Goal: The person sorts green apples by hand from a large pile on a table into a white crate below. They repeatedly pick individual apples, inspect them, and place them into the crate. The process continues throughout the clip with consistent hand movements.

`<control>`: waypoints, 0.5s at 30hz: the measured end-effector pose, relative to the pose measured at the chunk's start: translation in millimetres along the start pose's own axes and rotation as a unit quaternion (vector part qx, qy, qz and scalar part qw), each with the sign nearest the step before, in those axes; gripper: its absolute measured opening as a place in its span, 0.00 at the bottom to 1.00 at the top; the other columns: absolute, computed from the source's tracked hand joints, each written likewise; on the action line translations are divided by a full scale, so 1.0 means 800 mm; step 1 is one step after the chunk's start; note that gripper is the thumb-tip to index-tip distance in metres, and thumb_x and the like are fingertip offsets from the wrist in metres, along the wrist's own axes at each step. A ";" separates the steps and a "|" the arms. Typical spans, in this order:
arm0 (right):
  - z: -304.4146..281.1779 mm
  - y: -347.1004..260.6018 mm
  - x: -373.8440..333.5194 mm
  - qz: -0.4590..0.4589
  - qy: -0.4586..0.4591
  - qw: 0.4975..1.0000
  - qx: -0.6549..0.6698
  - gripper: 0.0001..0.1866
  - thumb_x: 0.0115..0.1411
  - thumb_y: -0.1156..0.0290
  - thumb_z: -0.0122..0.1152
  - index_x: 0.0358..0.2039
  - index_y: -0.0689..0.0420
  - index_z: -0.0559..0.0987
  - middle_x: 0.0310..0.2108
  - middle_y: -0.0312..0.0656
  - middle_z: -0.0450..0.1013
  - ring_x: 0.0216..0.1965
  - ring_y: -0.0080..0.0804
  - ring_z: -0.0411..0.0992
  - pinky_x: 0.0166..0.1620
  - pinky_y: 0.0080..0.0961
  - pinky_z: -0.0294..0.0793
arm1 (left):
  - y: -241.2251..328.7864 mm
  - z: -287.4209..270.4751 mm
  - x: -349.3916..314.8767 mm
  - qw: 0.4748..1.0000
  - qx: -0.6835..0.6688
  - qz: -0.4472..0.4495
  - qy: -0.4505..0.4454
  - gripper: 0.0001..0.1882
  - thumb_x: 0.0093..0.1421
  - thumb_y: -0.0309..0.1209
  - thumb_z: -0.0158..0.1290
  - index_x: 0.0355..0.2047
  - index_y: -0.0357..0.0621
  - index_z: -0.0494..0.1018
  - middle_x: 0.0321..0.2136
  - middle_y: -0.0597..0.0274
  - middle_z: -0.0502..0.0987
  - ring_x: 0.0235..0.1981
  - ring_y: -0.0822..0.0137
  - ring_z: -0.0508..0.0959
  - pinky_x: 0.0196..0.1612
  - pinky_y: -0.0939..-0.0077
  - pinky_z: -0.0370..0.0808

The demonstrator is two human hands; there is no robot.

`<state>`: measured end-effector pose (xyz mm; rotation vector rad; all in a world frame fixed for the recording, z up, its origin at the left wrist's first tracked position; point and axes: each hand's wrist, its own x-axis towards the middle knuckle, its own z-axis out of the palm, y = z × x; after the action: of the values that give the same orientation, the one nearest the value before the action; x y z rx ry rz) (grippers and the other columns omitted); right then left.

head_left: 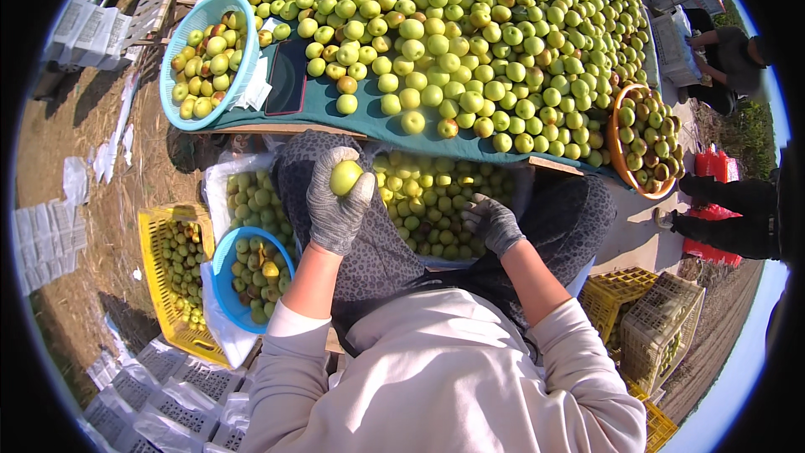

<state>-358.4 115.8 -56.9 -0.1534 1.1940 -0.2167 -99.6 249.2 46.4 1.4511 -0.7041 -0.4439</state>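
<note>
My left hand (337, 205), in a grey knit glove, is closed around one round green-yellow fruit (345, 176), held up below the table's front edge. My right hand (493, 222), also gloved, reaches down into a lined container of green fruit (428, 201) between my knees; whether it grips a fruit cannot be told. A large heap of the same green fruit (470, 25) covers the table with a teal cloth (369, 122) just ahead of both hands.
A light blue basket (243, 59) of fruit and a dark phone (287, 77) sit at the table's left. An orange basket (620, 155) hangs at its right. A blue bowl (220, 273), yellow crates (155, 260) and white cartons (50, 239) lie left; other people (729, 222) stand right.
</note>
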 end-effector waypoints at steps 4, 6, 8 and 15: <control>-0.027 0.022 0.009 -0.025 0.071 0.992 -0.098 0.17 0.59 0.67 0.57 0.49 0.50 0.71 0.44 0.43 0.74 0.39 0.37 0.75 0.39 0.30 0.75 | -0.002 0.003 0.010 0.992 0.105 0.041 -0.064 0.16 0.49 0.23 0.60 0.38 0.43 0.70 0.34 0.60 0.75 0.35 0.67 0.76 0.42 0.74 0.75; -0.006 0.032 -0.005 -0.019 0.005 0.991 -0.131 0.18 0.59 0.65 0.57 0.49 0.52 0.71 0.43 0.43 0.75 0.39 0.35 0.75 0.40 0.28 0.75 | -0.002 0.015 0.004 0.977 0.164 0.045 -0.128 0.18 0.47 0.17 0.57 0.38 0.43 0.68 0.35 0.60 0.74 0.37 0.66 0.75 0.44 0.73 0.73; 0.031 0.038 -0.029 -0.025 -0.079 0.984 -0.158 0.20 0.60 0.62 0.58 0.50 0.55 0.70 0.43 0.43 0.75 0.39 0.33 0.75 0.41 0.25 0.76 | 0.000 0.029 -0.008 0.976 0.149 0.036 -0.156 0.18 0.47 0.16 0.55 0.39 0.42 0.68 0.36 0.58 0.74 0.38 0.63 0.75 0.44 0.73 0.73; 0.138 0.024 -0.132 -0.125 -0.339 0.912 -0.195 0.33 0.60 0.57 0.60 0.60 0.61 0.63 0.53 0.42 0.67 0.53 0.31 0.67 0.57 0.29 0.66 | 0.026 0.033 -0.047 0.931 0.248 0.175 -0.202 0.24 0.53 0.39 0.58 0.46 0.41 0.68 0.42 0.52 0.72 0.45 0.51 0.71 0.51 0.59 0.68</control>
<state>-290.8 161.0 73.8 -0.6799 0.5030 -0.1266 -147.8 256.5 59.8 1.6695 -1.4625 -0.2946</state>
